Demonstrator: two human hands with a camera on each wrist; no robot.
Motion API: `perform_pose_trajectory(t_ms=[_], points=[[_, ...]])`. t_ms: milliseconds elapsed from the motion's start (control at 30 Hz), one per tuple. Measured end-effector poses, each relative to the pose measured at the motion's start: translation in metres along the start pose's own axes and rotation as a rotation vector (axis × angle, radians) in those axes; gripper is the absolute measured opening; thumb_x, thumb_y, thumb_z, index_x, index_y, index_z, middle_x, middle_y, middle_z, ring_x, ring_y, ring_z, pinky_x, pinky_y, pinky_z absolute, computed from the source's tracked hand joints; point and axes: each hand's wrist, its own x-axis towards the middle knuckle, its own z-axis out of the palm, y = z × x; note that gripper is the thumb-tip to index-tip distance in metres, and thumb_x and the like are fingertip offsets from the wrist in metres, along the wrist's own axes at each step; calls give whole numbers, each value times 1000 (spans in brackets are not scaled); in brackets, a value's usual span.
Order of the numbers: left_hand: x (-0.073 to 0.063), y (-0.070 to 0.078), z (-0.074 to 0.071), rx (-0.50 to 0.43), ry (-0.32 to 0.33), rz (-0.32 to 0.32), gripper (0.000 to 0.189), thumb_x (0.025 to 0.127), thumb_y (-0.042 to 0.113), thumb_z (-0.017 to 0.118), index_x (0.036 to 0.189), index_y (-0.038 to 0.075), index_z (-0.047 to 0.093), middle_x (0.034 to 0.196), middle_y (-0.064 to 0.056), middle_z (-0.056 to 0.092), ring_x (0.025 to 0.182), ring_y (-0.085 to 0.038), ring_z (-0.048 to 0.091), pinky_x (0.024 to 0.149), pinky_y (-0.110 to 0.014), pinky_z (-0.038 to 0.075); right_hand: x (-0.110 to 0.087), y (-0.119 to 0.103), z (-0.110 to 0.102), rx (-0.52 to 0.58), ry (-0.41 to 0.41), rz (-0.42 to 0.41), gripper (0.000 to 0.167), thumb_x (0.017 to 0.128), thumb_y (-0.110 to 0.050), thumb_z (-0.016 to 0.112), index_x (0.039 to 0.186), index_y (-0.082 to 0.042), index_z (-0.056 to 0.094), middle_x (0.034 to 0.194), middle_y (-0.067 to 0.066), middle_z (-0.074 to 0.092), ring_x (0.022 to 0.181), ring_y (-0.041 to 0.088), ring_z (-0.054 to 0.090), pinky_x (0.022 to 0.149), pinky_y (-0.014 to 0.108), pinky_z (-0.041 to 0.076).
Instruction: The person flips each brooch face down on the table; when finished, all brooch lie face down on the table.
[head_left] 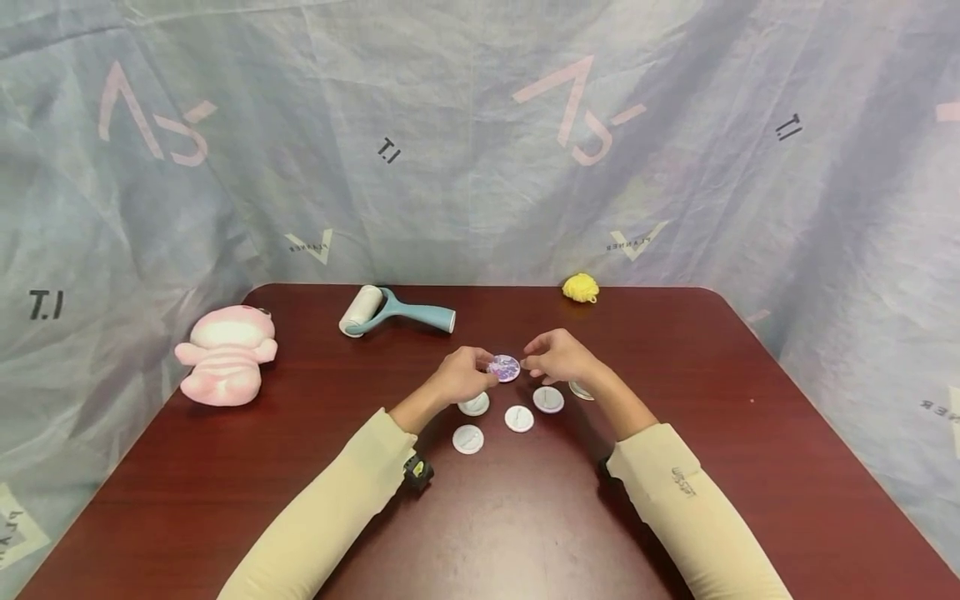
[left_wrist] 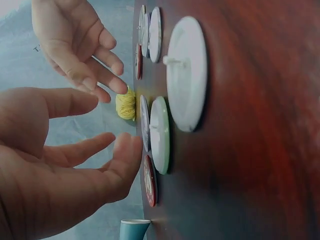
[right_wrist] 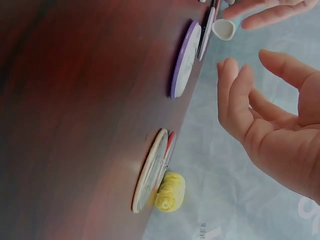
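Note:
On the dark red table lies a round button badge [head_left: 504, 367] with a purple printed face up. My left hand [head_left: 461, 375] is just left of it, thumb and fingers apart and loosely bent in the left wrist view. From the other side my right hand [head_left: 558, 358] hovers near the badge's right edge, fingers loosely bent around nothing. Several badges lie back side up nearer to me, among them a white badge [head_left: 468, 439] whose pin shows in the left wrist view. A purple-rimmed badge [right_wrist: 186, 60] lies below the right hand. The right forearm partly covers another badge [head_left: 579, 391].
A pink plush toy [head_left: 227, 354] lies at the table's left edge. Behind the hands, to the left, is a lint roller [head_left: 397, 312] with a blue handle. A yellow fluffy ball [head_left: 581, 287] sits at the back edge, before a grey cloth backdrop [head_left: 465, 192].

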Motion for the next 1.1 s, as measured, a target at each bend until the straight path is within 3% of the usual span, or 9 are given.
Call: perform_pose_trajectory(t_ms=[200, 433, 800, 1100], points=[[4, -2, -2, 30, -33, -16, 43, 85, 13, 71, 125, -2, 64, 120, -17, 68, 116, -29, 62, 99, -39, 47, 7, 0, 0, -54, -46, 54, 41, 92, -12, 66, 126, 8, 59, 96, 17, 70, 84, 19, 67, 70, 32, 59], [7, -3, -5, 44, -29, -29, 39, 85, 13, 71, 122, 0, 66, 117, -16, 68, 111, -27, 63, 96, -39, 48, 15, 1, -2, -112, -70, 52, 41, 91, -13, 67, 125, 8, 59, 99, 20, 69, 92, 25, 67, 74, 34, 59], [11, -2, -3, 62, -58, -43, 38, 86, 14, 70, 123, 2, 66, 117, -15, 68, 109, -26, 63, 94, -38, 49, 26, 5, 3, -116, -67, 32, 34, 89, -8, 67, 117, 10, 63, 92, 18, 71, 85, 24, 69, 70, 33, 59], [14, -1, -1, 91, -38, -55, 40, 87, 15, 70, 124, 0, 62, 112, -13, 68, 105, -24, 63, 92, -37, 49, 32, 5, 10, -60, -30, 52, 26, 87, -3, 66, 109, 11, 65, 73, 9, 67, 69, 15, 65, 62, 27, 57]])
